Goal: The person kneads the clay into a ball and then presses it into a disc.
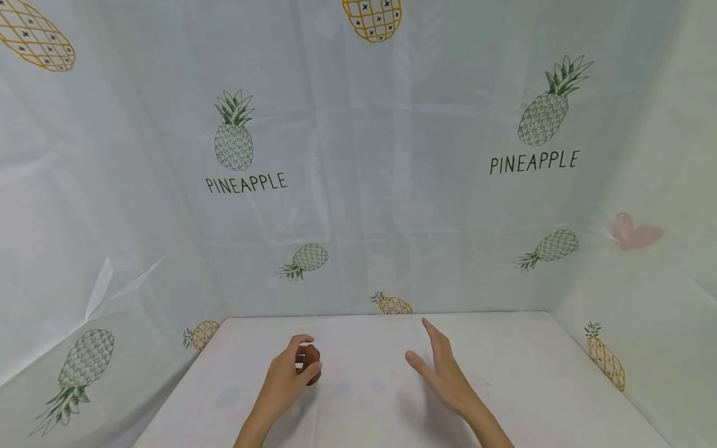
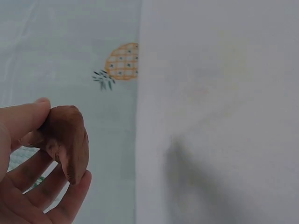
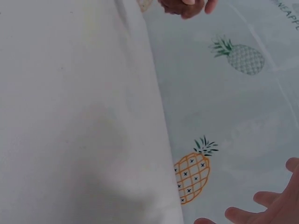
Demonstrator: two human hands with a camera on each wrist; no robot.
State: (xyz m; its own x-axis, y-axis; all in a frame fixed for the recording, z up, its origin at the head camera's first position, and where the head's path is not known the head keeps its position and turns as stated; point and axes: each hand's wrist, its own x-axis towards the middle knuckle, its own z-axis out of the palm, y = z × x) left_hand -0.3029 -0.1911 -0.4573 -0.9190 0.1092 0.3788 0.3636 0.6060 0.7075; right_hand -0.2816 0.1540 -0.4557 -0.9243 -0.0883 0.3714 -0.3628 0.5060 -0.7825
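Brown, clay-like lump (image 1: 312, 356), one; irregular, creased, with a curved outline. Location: the left hand (image 1: 282, 381) is holding it at the inner side, above the table (image 1: 364, 348), apparently without touching the surface. Its fingers are curling round the lump, thumb opposing them in a pinch.

Axis: in the left wrist view the lump is running from a broad end beside the thumb to a narrower end resting against a fingertip; in the head view it is standing roughly upright.

Right hand (image 1: 447, 379), one; holding nothing. Thumb and index are spreading well apart; in the right wrist view the fingertips are showing separately.

Key relation, as judged: the lump is facing the right hand across a gap, lying to the left of its thumb and well apart from it. The left hand is plainly the nearer one.

Edges: the table's far edge is meeting the cloth (image 1: 381, 211) just beyond both hands. Side edges are slanting outward, the right one leaving more room than the left. Between the hands, tabletop is stretching uninterrupted.
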